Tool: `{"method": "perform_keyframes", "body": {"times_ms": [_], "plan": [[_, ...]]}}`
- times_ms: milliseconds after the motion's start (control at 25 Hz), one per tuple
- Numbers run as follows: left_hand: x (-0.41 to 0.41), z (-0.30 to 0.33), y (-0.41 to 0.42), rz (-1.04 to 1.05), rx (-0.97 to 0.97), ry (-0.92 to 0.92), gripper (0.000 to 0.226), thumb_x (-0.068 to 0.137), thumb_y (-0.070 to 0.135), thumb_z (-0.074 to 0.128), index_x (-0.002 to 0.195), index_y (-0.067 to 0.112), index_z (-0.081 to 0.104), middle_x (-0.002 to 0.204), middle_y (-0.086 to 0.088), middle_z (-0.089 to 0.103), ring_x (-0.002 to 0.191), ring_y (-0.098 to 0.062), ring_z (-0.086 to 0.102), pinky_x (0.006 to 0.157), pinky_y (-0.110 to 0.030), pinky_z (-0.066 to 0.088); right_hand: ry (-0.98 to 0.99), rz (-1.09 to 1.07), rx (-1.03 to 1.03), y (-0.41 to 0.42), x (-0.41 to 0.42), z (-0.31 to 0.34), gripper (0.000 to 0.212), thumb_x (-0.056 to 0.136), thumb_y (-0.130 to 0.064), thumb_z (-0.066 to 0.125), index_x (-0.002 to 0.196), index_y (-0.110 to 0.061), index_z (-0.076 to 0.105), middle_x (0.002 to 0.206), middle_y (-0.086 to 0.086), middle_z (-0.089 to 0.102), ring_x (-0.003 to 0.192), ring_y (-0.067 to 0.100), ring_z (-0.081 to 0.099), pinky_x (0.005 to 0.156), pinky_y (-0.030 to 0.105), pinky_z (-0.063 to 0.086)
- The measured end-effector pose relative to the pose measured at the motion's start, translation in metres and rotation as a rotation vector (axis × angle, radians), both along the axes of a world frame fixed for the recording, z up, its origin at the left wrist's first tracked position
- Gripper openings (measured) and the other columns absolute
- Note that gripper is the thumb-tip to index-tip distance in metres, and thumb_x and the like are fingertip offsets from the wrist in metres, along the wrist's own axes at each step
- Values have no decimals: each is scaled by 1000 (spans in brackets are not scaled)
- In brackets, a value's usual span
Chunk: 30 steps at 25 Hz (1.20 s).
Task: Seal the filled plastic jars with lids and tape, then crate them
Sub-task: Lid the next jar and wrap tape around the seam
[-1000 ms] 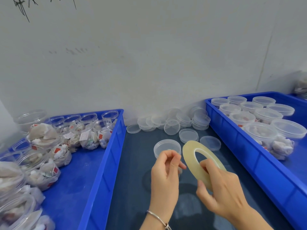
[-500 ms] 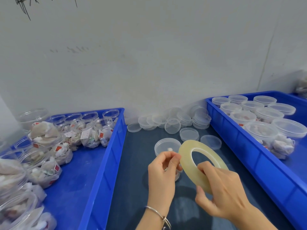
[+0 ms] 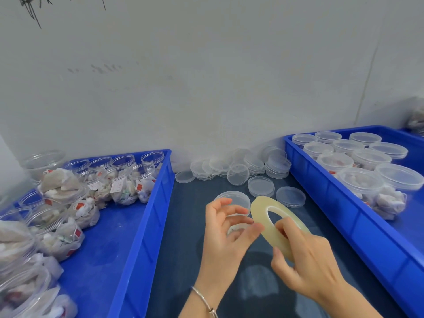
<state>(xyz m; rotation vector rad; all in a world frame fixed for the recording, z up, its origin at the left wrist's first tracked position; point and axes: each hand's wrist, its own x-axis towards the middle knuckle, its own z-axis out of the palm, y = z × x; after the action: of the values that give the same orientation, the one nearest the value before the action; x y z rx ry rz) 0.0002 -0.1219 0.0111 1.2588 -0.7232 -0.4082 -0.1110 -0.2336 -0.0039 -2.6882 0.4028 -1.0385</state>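
A clear jar with a lid (image 3: 231, 199) stands on the dark table between two blue crates. My right hand (image 3: 307, 267) grips a thin yellowish tape roll (image 3: 259, 210), tilted, just right of that jar. My left hand (image 3: 226, 239) hovers in front of the jar with its fingers spread and loosely curved; its thumb tip touches the roll's near edge. Whether a tape end is pulled free I cannot tell. The left crate (image 3: 146, 221) holds several open jars stuffed with tea bags (image 3: 124, 187). The right crate (image 3: 344, 203) holds several lidded jars (image 3: 360, 182).
Several loose clear lids (image 3: 261, 185) lie and stack against the grey wall at the back of the table. One lid (image 3: 291, 196) lies by the right crate's wall. Bare dark table (image 3: 181, 249) shows between the crates, near my wrists.
My left hand's fingers, pinched together by the roll before, have spread apart. The tape roll and my right hand stay almost in place.
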Motion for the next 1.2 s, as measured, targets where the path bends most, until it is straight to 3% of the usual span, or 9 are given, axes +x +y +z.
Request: {"method": "perform_keyframes", "body": {"times_ms": [80,240,440,560,680,760,920,1080,1200], "plan": [[4,0,-1,55,53,-38,44,69,6,83,104,16,58,90,0,68,79,-11,67,66,-18,52,-3,14,-11,1,0,-2,26,67,-33,43,70,-10,53,48,-7,42,39,11,26,34,22,26],[10,1,3,82,142,-194,8,79,11,75,78,18,72,77,2,73,74,-11,69,70,-16,51,-5,26,-29,2,-1,-2,25,67,-33,44,71,-11,52,48,-7,40,40,11,25,36,19,25],[7,1,6,185,186,-424,16,88,12,65,75,21,67,73,10,66,73,-8,64,68,-12,47,-40,8,87,0,-1,3,28,78,-43,42,96,-23,46,57,-16,43,41,12,38,38,25,35],[7,3,8,148,194,-316,22,92,11,60,74,21,69,71,5,68,70,-7,64,71,-16,50,-42,-12,-37,-2,3,11,35,82,-43,41,114,-30,46,65,-24,47,48,14,44,37,23,35],[11,4,12,10,181,-92,26,96,14,54,75,10,71,71,0,70,71,-11,66,79,-35,57,-26,-19,-195,-3,5,10,41,83,-38,45,122,-29,48,70,-11,66,42,17,50,35,21,32],[9,3,15,-48,154,24,27,93,24,61,76,4,70,73,-4,70,70,-14,65,78,-38,56,-30,-20,-208,-3,5,5,43,82,-37,46,125,-31,47,70,-8,67,41,18,50,32,21,34],[3,0,13,196,220,-251,13,74,11,80,68,18,71,70,7,71,67,-8,67,67,-19,52,-10,-18,-229,1,5,0,46,83,-39,45,128,-32,45,68,-8,66,42,19,52,31,24,35],[7,2,13,306,143,-555,20,74,5,78,65,20,68,70,12,64,70,-11,64,66,-22,52,111,-171,-230,-8,5,11,50,86,-49,38,132,-33,51,61,-11,63,37,17,52,32,19,17],[15,-6,14,337,79,-420,18,74,0,78,64,12,69,69,4,67,69,-10,65,63,-15,50,210,-255,-271,-21,9,21,59,90,-59,24,142,-35,39,54,-7,54,34,12,45,36,18,8]]}}
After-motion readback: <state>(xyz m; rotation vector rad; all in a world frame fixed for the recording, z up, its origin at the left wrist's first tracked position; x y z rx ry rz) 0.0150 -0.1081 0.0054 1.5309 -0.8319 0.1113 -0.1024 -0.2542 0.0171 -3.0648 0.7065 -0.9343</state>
